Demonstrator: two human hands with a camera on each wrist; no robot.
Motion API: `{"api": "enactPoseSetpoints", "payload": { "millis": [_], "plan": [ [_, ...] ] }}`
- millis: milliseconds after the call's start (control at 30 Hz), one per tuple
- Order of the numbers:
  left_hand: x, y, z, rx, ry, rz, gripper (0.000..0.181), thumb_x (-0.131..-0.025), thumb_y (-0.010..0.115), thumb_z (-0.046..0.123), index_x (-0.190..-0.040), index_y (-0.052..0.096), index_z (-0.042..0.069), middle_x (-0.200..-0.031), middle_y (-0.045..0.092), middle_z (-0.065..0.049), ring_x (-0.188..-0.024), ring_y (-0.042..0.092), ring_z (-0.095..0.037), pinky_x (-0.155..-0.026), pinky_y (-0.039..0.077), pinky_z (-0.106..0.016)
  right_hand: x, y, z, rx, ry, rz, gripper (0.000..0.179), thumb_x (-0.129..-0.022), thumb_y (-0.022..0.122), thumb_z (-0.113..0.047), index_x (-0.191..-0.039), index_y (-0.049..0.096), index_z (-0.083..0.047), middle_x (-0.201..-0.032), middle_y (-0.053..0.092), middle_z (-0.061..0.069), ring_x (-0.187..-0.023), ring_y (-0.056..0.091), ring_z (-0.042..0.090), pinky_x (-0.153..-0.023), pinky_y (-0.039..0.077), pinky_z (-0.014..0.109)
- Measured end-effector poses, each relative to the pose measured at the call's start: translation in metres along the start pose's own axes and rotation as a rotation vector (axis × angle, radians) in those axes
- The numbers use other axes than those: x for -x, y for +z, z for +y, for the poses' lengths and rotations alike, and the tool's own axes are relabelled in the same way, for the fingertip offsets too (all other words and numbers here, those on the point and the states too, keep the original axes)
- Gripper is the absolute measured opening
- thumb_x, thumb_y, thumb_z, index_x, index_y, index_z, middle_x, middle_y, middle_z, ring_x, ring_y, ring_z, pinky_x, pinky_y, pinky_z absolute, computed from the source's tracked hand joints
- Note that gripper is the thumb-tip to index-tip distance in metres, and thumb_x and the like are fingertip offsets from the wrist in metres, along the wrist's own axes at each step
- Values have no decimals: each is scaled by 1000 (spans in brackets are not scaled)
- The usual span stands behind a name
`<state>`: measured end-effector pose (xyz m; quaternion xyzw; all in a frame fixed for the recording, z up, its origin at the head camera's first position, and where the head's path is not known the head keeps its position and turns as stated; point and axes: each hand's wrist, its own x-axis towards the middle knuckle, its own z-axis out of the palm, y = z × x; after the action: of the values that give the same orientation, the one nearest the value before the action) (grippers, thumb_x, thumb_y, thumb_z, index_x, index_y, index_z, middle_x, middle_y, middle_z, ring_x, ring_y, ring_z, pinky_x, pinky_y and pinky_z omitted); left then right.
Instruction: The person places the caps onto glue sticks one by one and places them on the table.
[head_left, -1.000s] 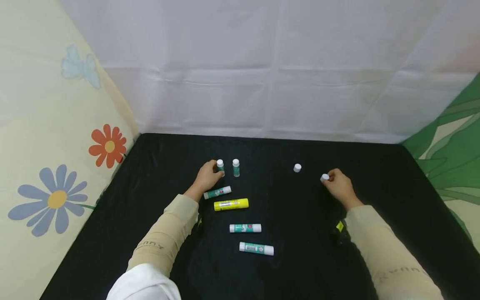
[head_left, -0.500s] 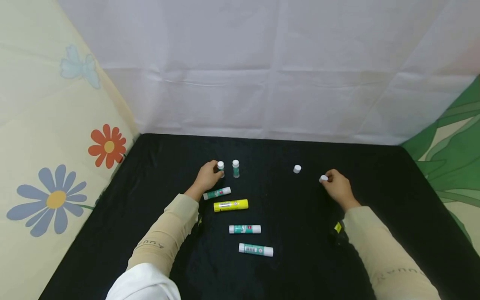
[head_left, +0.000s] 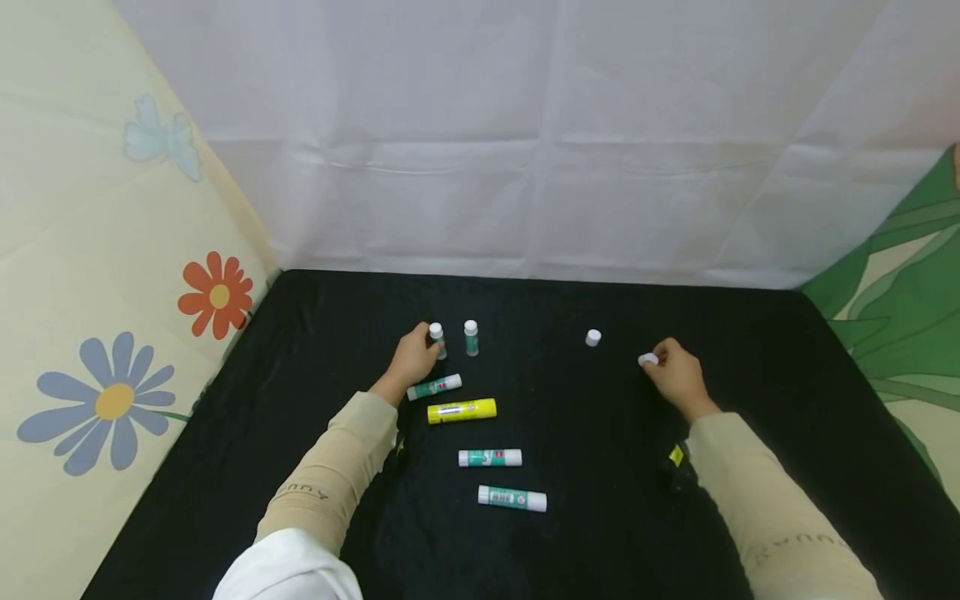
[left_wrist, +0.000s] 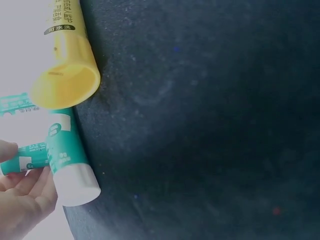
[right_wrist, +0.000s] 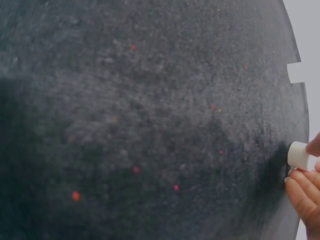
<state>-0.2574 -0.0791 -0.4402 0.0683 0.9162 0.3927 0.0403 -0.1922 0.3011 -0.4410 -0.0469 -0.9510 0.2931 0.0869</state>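
Note:
At the back left of the table, my left hand (head_left: 412, 358) holds a small green glue stick (head_left: 438, 342) with a white top, standing upright. The left wrist view shows thumb and fingers around its green body (left_wrist: 34, 157). A second green glue stick (head_left: 472, 338) stands upright just to the right of it. My right hand (head_left: 677, 375), far to the right, pinches a white cap (head_left: 648, 359) between thumb and fingers, low at the cloth. In the right wrist view that cap (right_wrist: 298, 155) touches the fingertips. Another white cap (head_left: 593, 337) stands to its left.
Nearer the front lie a green glue stick (head_left: 435, 387), a yellow glue stick (head_left: 462, 411), and two more green ones, one (head_left: 490, 457) behind the other (head_left: 512, 498). Black cloth (head_left: 585, 417) covers the table. A white sheet (head_left: 525, 200) hangs behind.
My left hand has shifted slightly left with the upright glue stick, widening the gap to its neighbour. My right hand has lowered the white cap a little.

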Motion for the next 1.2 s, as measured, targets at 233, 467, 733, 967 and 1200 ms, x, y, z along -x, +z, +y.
{"api": "enactPoseSetpoints", "payload": {
  "millis": [233, 467, 733, 967, 1200],
  "plan": [
    [2, 0, -3, 28, -18, -7, 13, -85, 52, 14, -91, 47, 3, -81, 51, -9, -72, 47, -21, -61, 38, -32, 2, 1, 1, 3, -36, 16, 19, -80, 55, -8, -89, 47, 7, -87, 53, 29, -78, 50, 38, -65, 39, 46],
    [3, 0, -4, 63, -29, -17, 13, -88, 47, 15, -96, 45, 4, -86, 52, -10, -74, 48, -22, -62, 39, -33, 3, 4, -1, 4, -76, 25, 16, -80, 55, -5, -91, 51, 6, -86, 55, 26, -76, 51, 36, -63, 39, 44],
    [4, -2, -5, 53, -12, -32, 15, -89, 46, 15, -99, 45, 3, -84, 48, -9, -75, 45, -22, -64, 37, -33, 6, 4, -1, -12, -64, 32, 17, -79, 53, -1, -93, 51, 8, -86, 54, 27, -74, 50, 35, -63, 39, 45],
    [9, -4, -5, 16, 60, -21, 25, -89, 47, 15, -110, 47, 1, -90, 50, -10, -78, 44, -23, -68, 37, -35, 11, 4, 1, -36, -38, 24, 17, -79, 53, -1, -94, 50, 7, -90, 53, 28, -76, 50, 36, -62, 39, 45],
    [14, -3, -5, -22, 95, -16, 31, -89, 48, 15, -115, 46, -1, -94, 51, -13, -81, 45, -23, -72, 38, -36, 14, 6, 1, -64, -35, 79, 18, -79, 52, 1, -96, 50, 7, -92, 54, 28, -82, 51, 39, -67, 40, 46]
  ]
}}
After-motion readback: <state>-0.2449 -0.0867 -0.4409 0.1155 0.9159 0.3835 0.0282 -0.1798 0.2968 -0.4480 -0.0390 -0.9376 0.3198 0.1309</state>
